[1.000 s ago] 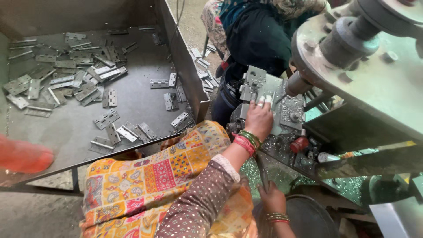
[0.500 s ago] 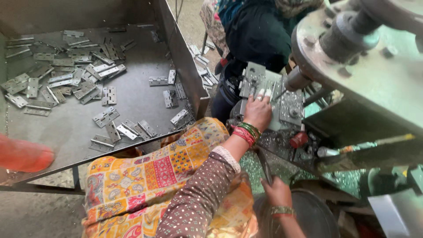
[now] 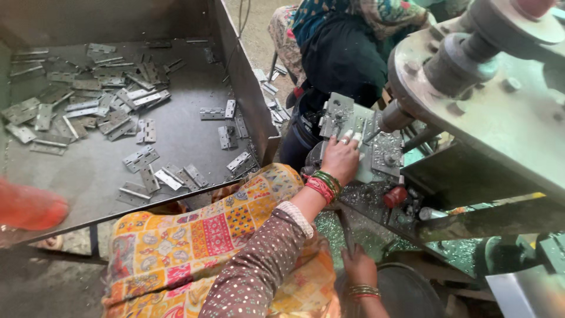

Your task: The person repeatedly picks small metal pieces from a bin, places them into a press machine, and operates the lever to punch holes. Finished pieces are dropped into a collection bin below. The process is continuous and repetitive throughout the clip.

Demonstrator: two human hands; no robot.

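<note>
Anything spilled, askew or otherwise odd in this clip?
Yes, mildly. Metal hinges lie scattered at all angles across the steel tray, and a few more sit on the floor outside its wall. Shiny metal shavings litter the machine bed below the left hand. Nothing looks broken.

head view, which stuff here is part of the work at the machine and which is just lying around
In use: left hand pressing on the metal fixture; right hand gripping a thin rod.
Lying about: loose hinges in the steel tray; red knob.
</note>
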